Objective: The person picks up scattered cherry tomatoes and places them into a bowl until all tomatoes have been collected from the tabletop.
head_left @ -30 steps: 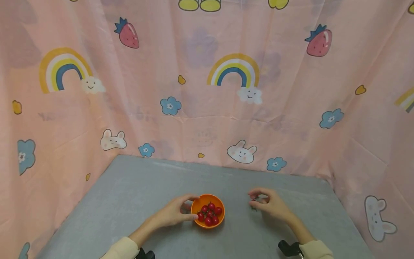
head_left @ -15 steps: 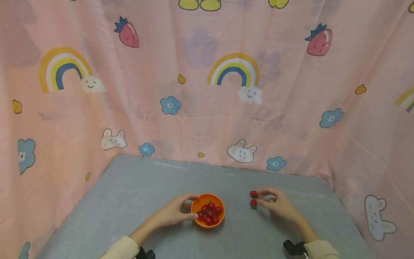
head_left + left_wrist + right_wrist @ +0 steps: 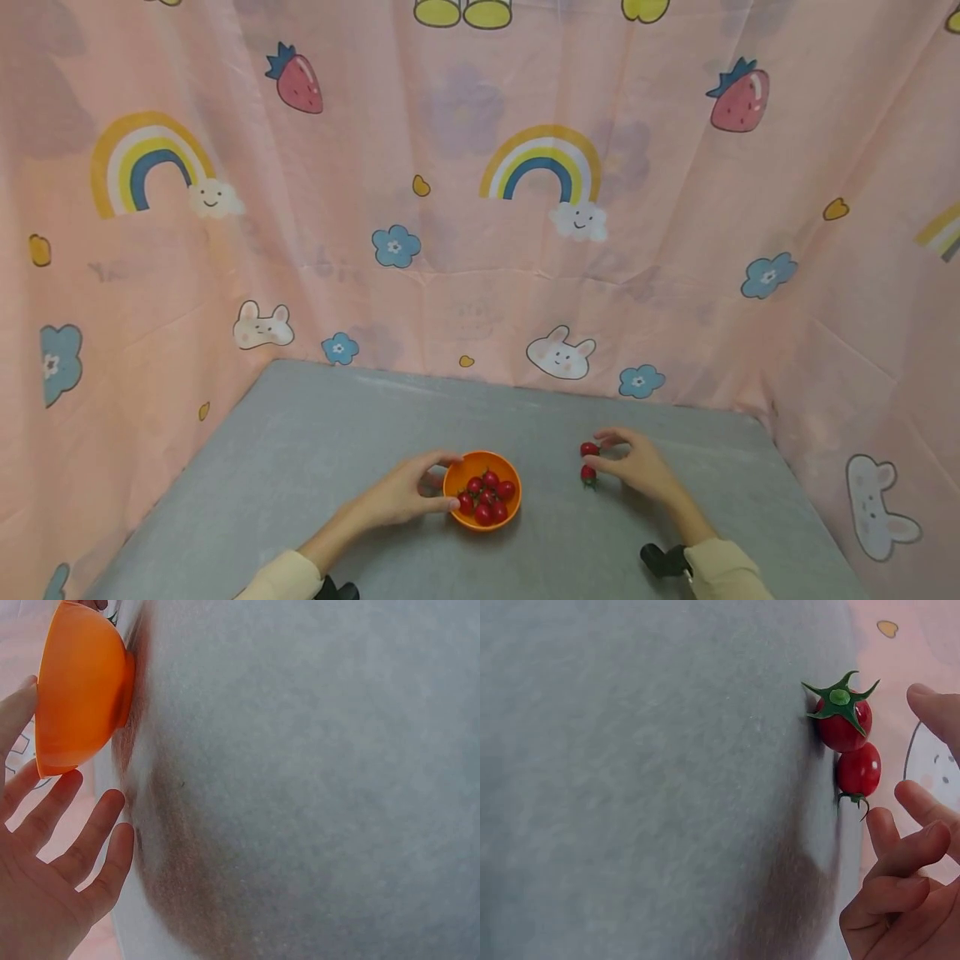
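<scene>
My left hand (image 3: 405,490) holds the side of a small orange bowl (image 3: 468,464), thumb at the near rim and fingers at the far rim. In the left wrist view the bowl (image 3: 82,690) stands upright and the lower fingers are spread beside it. Several cherry tomatoes (image 3: 506,489) lie inside. To the right, two more lie on the table: a far cherry tomato (image 3: 588,449) and a near cherry tomato (image 3: 588,473) with a green calyx (image 3: 840,697). Over and beside these hovers my right hand (image 3: 641,467), thumb and fingers apart, with nothing between them in the right wrist view.
A grey table (image 3: 360,417) carries all of this. Behind and on both sides hangs a pink curtain (image 3: 337,167) printed with rainbows, strawberries and rabbits. A dark strap-like mount (image 3: 663,560) sits at the right wrist.
The right hand first drew back to the right from around the two cherry tomatoes, then came a little left over them again. The left hand and bowl have stayed put.
</scene>
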Demonstrator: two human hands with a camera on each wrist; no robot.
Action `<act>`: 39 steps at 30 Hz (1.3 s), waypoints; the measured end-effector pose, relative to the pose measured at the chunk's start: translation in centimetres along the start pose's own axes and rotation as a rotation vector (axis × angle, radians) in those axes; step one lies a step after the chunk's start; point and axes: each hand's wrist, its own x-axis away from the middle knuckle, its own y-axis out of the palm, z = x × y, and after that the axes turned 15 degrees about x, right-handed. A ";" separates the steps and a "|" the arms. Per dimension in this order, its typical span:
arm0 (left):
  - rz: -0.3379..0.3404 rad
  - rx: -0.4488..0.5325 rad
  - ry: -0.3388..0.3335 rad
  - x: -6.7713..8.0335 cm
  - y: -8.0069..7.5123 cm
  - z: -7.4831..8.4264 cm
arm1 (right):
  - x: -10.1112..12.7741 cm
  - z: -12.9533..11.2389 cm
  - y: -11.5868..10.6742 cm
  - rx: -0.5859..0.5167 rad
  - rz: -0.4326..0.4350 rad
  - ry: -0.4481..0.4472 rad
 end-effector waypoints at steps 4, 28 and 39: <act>0.001 0.002 -0.002 0.0 0.0 -0.1 | -0.4 -0.2 0.2 -0.009 -0.008 0.028; 0.005 -0.009 -0.015 -0.1 0.1 -0.3 | -2.6 -0.1 1.3 0.072 -0.009 0.029; -0.005 0.008 -0.006 -0.2 0.0 -0.5 | -2.6 0.7 1.3 0.022 0.020 -0.003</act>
